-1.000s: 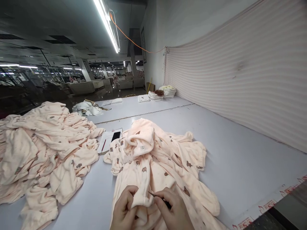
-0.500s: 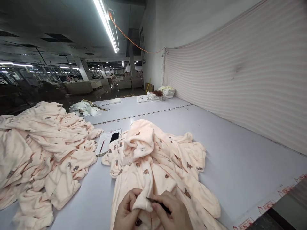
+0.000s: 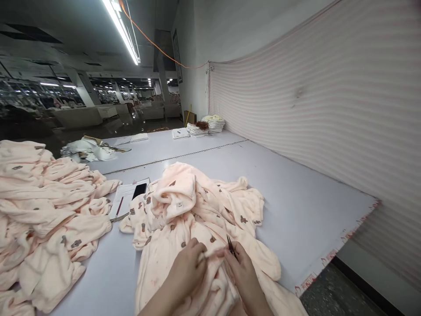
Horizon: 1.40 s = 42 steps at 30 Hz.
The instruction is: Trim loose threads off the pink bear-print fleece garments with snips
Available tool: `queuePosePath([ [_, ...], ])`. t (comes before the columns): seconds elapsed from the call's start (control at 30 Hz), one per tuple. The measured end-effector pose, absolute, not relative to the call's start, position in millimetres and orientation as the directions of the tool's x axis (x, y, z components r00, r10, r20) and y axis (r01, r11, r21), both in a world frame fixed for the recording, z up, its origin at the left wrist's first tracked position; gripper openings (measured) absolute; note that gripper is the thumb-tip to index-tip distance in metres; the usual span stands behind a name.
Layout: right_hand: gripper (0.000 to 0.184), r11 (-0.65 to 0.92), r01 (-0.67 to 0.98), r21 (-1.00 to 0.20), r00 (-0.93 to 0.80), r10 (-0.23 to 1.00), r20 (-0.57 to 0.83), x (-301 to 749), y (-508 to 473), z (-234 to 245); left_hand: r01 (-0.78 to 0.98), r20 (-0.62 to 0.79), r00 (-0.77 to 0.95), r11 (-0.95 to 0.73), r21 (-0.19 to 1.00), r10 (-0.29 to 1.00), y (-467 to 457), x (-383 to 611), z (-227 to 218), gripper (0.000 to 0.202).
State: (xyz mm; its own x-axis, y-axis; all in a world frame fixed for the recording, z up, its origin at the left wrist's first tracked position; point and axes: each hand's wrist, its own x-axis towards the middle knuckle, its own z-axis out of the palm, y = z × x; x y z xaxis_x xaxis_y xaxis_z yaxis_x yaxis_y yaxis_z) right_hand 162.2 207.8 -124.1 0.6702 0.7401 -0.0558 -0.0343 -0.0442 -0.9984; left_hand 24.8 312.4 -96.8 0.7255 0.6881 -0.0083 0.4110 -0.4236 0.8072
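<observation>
A pale peach fleece garment (image 3: 161, 259) with small brown bear prints is spread in front of me, its collar end with a small white label lying away from me. My left hand (image 3: 189, 265) is closed on a fold of this garment. My right hand (image 3: 241, 267) grips dark thread snips (image 3: 230, 245), their two slim points sticking up past the fingers. The right fingertips also touch the fleece, close to the left hand; the snips' points are clear of the cloth. Much of the snips' body is hidden in the palm.
To the left lies a heap of similar peach garments (image 3: 49, 210). Between heap and garment is a clipboard with paper (image 3: 126, 193), a phone (image 3: 140, 190) and a pen (image 3: 119, 206). Further back are scraps (image 3: 88, 149) and folded stacks (image 3: 213, 124). A striped cloth (image 3: 279, 96) hangs at right.
The view has turned right. My hands have moved up the garment from the narrow fleece end they held. The snips now point upward, away from the cloth.
</observation>
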Motion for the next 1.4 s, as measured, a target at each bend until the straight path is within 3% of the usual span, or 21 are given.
queuePosePath([
  [0.07,0.032,-0.083,0.002,-0.997,0.636,0.769,-0.063,163.2,196.6,-127.4,0.386,0.009,0.705,-0.394,0.834,0.710,323.6,21.9,-94.2,0.014],
  [0.17,0.021,-0.177,0.146,-0.973,0.562,0.824,-0.066,158.6,178.7,-137.2,0.208,0.033,0.605,-0.198,0.958,0.795,358.6,-9.4,-76.1,0.019],
  [0.23,0.027,-0.249,0.271,-0.930,0.529,0.845,-0.072,151.5,171.3,-144.0,-0.013,0.064,0.532,-0.067,0.998,0.844,384.0,-39.6,-60.5,0.031],
  [0.3,0.035,-0.328,0.404,-0.854,0.524,0.848,-0.078,144.6,168.6,-149.1,-0.070,0.063,0.531,-0.030,0.997,0.845,401.5,-67.2,-47.8,0.039],
  [0.43,0.004,-0.347,0.571,-0.744,0.516,0.857,-0.004,140.2,170.3,-154.7,0.220,-0.141,0.738,-0.038,0.975,0.660,394.2,-83.4,-44.0,0.012],
  [0.5,0.005,-0.276,0.569,-0.775,0.485,0.873,0.046,141.6,170.3,-156.0,0.430,-0.267,0.775,-0.168,0.887,0.573,373.2,-68.7,-53.8,0.008],
  [0.57,0.001,-0.239,0.554,-0.797,0.429,0.903,0.027,144.0,169.4,-155.5,0.678,-0.367,0.707,-0.432,0.595,0.604,350.9,-45.6,-68.6,0.021],
  [0.63,0.005,-0.270,0.549,-0.791,0.375,0.925,-0.056,147.7,170.4,-152.0,0.731,-0.333,0.652,-0.447,0.516,0.681,334.3,-22.1,-84.9,0.027],
  [0.73,0.015,-0.315,0.534,-0.784,0.441,0.895,-0.060,153.9,182.6,-142.5,0.734,-0.288,0.619,-0.409,0.541,0.730,323.0,1.4,-106.2,0.025],
  [0.87,0.024,-0.222,0.454,-0.863,0.499,0.866,0.040,152.6,214.7,-131.4,0.668,-0.233,0.623,-0.353,0.655,0.747,318.4,5.9,-120.8,0.013],
  [1.0,0.008,-0.154,0.446,-0.882,0.446,0.892,0.070,138.1,229.3,-131.8,0.521,-0.164,0.629,-0.255,0.814,0.760,314.9,-5.0,-115.8,0.012],
  [1.07,0.004,-0.153,0.545,-0.824,0.500,0.849,0.173,131.8,224.8,-135.4,0.422,-0.140,0.622,-0.179,0.889,0.771,313.1,-12.9,-108.5,0.014],
  [1.2,0.013,-0.222,0.807,-0.547,0.482,0.784,0.392,127.6,210.0,-138.2,0.175,-0.059,0.607,-0.060,0.983,0.793,305.7,-26.8,-98.6,0.007],
  [1.27,0.015,-0.269,0.806,-0.528,0.490,0.803,0.339,128.1,205.1,-133.5,0.144,0.034,0.616,-0.155,0.977,0.787,300.2,-29.7,-100.5,0.011],
  [1.4,0.010,-0.244,0.597,-0.764,0.455,0.888,0.072,132.5,198.1,-114.0,0.174,0.252,0.585,-0.423,0.890,0.771,291.7,-29.4,-115.4,0.009],
])
